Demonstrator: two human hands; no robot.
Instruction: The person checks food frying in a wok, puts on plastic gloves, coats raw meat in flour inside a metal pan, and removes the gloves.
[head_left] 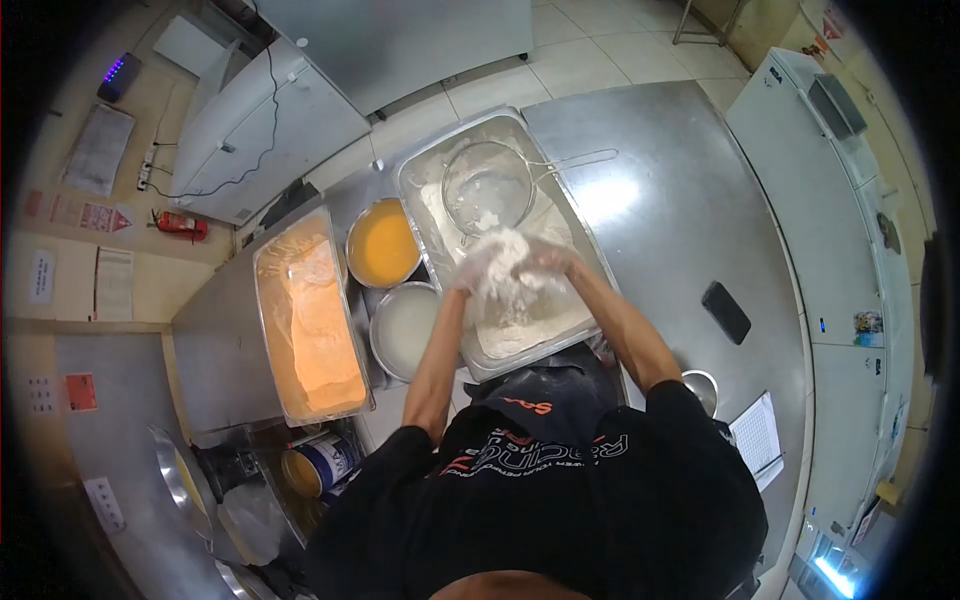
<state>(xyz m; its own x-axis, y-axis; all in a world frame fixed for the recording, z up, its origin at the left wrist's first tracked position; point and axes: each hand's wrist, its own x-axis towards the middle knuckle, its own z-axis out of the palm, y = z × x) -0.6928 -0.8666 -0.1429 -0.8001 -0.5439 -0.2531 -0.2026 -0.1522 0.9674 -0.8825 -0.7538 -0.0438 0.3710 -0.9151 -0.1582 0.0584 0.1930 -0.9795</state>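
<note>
My left hand [474,271] and my right hand [544,261] are together over a long metal tray [598,235] of white flour [515,336]. Between them they hold a loose white clump coated in flour [508,252], and flour falls from it in a blurred stream. What is inside the coating cannot be made out. Flour and motion blur partly hide the fingers. Just beyond the hands, a round wire sieve [488,190] rests in the tray's far end, its handle reaching over the right rim. A few white bits lie in it.
Left of the tray stand a bowl of orange-yellow liquid [386,243], a bowl of cloudy liquid [405,332] and a tray of orange powder [318,335]. On the steel table [660,160] to the right lie a black phone [726,312], a small metal bowl [703,390] and a paper pad [757,440].
</note>
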